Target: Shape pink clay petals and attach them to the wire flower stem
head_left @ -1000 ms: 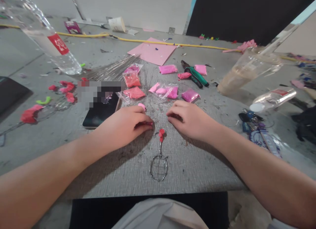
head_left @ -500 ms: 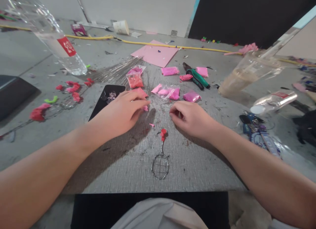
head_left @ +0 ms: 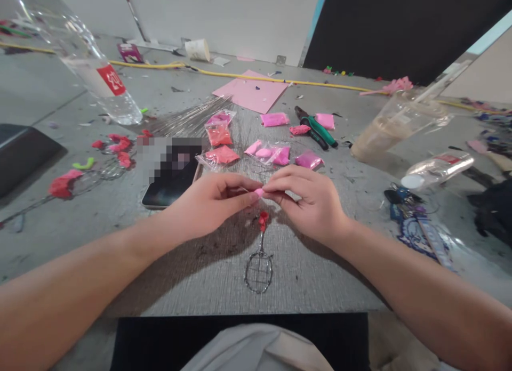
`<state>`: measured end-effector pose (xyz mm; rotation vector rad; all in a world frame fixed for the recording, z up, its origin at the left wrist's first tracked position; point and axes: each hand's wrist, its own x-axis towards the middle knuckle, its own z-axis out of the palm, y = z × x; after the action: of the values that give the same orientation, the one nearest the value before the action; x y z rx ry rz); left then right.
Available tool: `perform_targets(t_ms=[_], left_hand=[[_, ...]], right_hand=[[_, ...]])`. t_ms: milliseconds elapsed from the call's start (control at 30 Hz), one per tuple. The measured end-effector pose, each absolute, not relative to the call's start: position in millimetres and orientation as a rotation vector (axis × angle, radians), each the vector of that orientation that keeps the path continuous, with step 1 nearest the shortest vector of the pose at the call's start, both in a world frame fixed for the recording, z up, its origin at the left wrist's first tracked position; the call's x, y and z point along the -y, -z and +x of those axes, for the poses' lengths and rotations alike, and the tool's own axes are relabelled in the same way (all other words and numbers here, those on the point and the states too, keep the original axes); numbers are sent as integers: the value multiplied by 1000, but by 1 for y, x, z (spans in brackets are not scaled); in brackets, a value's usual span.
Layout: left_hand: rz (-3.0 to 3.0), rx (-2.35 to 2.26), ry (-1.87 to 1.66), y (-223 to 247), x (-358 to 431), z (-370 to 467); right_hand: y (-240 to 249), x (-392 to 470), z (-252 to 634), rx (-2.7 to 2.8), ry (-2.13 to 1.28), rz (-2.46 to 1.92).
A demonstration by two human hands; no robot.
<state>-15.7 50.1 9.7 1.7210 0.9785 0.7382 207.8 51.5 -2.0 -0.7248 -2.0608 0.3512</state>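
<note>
Between my fingertips, above the middle of the table, is a small piece of pink modelling clay. My left hand is closed in a pinch on its left side. From the right, my right hand pinches the same piece with thumb and forefinger. Just below lies a small wire racket with crossed wires in its oval head and red clay on its handle. Bags of orange clay and pink clay lie beyond my hands. A phone, partly blurred out, rests beside my left hand.
Loose thin wires and pink paper lie farther back, near green-handled pliers. A tall water bottle stands left, a drink cup right. Red clay and wire pieces, a small bottle and keys lie at the sides.
My hands have come together. My left hand has left the orange clay bag and phone, moving right and nearer, and both now hold the pink piece. The racket stays in place.
</note>
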Motion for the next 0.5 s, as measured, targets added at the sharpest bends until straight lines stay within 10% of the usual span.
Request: perform_targets(t_ms=[500], left_hand=[[1263, -1015, -732, -15, -42, -12]], right_hand=[[0, -51, 212, 2161, -384, -622]])
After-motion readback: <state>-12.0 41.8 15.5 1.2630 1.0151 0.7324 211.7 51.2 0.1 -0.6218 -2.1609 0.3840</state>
